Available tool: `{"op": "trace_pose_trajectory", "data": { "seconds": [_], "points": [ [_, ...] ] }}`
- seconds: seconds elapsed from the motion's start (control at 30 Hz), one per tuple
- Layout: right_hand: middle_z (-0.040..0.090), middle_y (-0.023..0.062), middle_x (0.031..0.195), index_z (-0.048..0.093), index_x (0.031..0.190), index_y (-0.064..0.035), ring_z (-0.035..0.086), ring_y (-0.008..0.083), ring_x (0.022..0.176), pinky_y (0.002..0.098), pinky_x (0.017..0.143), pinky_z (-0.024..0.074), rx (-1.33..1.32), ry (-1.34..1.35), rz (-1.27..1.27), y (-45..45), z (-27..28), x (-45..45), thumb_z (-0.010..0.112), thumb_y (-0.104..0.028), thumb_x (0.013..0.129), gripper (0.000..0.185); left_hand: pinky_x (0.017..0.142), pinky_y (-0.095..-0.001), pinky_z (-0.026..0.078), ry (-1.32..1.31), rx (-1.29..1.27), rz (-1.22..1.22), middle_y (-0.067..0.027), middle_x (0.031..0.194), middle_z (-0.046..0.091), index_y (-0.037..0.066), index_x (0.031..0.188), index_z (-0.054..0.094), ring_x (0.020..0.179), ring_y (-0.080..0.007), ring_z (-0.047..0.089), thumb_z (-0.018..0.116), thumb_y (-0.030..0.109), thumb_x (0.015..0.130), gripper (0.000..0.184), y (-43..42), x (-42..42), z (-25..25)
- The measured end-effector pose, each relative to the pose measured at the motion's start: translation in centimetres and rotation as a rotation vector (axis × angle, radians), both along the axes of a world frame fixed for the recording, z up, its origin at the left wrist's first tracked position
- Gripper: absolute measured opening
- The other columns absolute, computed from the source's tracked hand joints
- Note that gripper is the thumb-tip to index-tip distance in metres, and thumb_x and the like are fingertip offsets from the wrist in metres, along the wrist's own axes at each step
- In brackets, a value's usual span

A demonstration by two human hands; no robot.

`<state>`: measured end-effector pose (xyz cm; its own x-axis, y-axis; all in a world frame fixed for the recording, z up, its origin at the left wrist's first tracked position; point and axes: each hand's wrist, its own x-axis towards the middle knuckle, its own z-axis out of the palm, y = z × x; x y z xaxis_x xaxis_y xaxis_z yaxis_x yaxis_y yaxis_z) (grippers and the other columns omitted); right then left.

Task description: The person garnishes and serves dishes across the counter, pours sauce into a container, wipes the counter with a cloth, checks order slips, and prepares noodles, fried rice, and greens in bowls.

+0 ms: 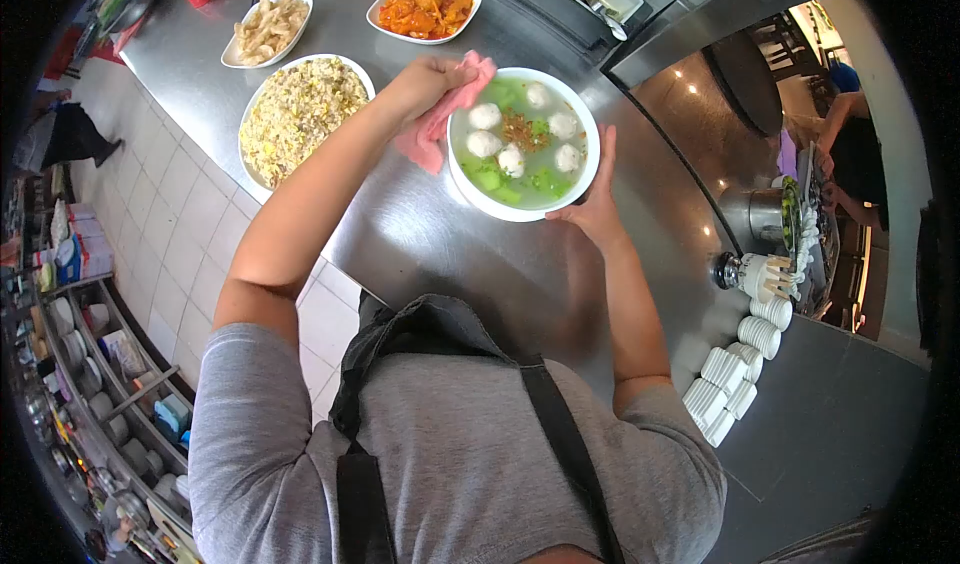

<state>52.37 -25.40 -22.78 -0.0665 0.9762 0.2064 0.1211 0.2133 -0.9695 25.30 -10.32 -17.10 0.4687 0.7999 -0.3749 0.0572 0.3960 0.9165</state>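
A white bowl (468,186) of clear soup with several pale balls, greens and brown bits stands on the steel counter (430,239). My left hand (425,84) grips a pink cloth (432,136) at the bowl's upper left rim, fingers closed round it. Against the bowl's right side rests my right hand (592,196), its thumb and fingers spread apart along the outer wall; part of it is hidden behind the bowl. Left of the cloth is a plate of fried rice (300,114), partly covered from view by my left forearm.
Behind are a dish of pale fried pieces (270,29) and a dish of orange food (422,9). White plates (758,336) and small dishes (715,389) are stacked at the right, near a metal pot (765,212). Another person (855,159) is at far right.
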Motion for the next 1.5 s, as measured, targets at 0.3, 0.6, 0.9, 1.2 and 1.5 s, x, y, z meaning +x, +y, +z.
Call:
{"op": "trace_pose_trajectory", "data": {
  "seconds": [0.3,0.6,0.9,1.2,1.5],
  "points": [
    [0.017,0.0119,0.155,-0.010,0.152,-0.0156,0.023,0.0266,0.142,0.0431,0.116,0.0250,-0.069,0.123,0.136,-0.1,0.9,-0.9,0.096,-0.017,0.045,0.150,0.055,-0.0250,0.052,-0.156,-0.054,0.398,-0.0086,0.078,0.065,-0.004,0.099,0.063,0.060,-0.0106,0.060,0.047,0.019,0.102,0.029,-13.2,0.2,-0.3],
    [0.014,0.0125,0.154,-0.010,0.151,-0.0154,0.020,0.0276,0.143,0.0436,0.117,0.0219,-0.063,0.128,0.046,-2.6,1.2,-2.5,0.094,-0.025,0.053,0.143,0.077,-0.0242,0.048,0.154,0.303,0.527,-0.0082,0.100,0.067,-0.004,0.117,0.062,0.086,-0.0115,0.060,0.048,0.000,0.095,0.027,-12.5,-2.5,-3.3],
    [0.010,0.0148,0.155,-0.015,0.150,-0.0155,0.016,0.0289,0.144,0.0441,0.116,0.0203,-0.110,0.214,-0.021,-4.1,1.0,-3.9,0.090,-0.025,0.061,0.137,0.070,-0.0325,0.049,0.256,0.472,0.522,-0.0118,0.080,0.065,-0.002,0.105,0.064,0.075,-0.0155,0.061,0.047,0.005,0.094,0.021,-12.1,1.0,-2.3],
    [0.001,0.0187,0.156,-0.025,0.147,-0.0122,0.013,0.0323,0.144,0.0485,0.115,0.0198,0.103,0.229,-0.183,-6.1,0.2,-7.7,0.083,-0.018,0.070,0.133,0.113,-0.0341,0.025,0.220,0.542,0.526,-0.0174,0.145,0.033,-0.003,0.143,0.027,0.137,-0.0270,0.032,0.042,0.010,0.101,0.046,-19.8,4.3,-2.6],
    [0.007,0.0209,0.152,-0.005,0.147,-0.0003,0.011,0.0313,0.142,0.0440,0.115,0.0098,0.021,0.195,-0.277,-12.3,1.4,-10.4,0.074,-0.014,0.076,0.108,0.074,-0.0369,0.048,0.144,0.361,0.265,-0.0139,0.088,0.065,-0.005,0.099,0.061,0.079,-0.0249,0.062,0.059,0.005,0.081,0.020,-9.6,1.1,-4.2]
  ]
}}
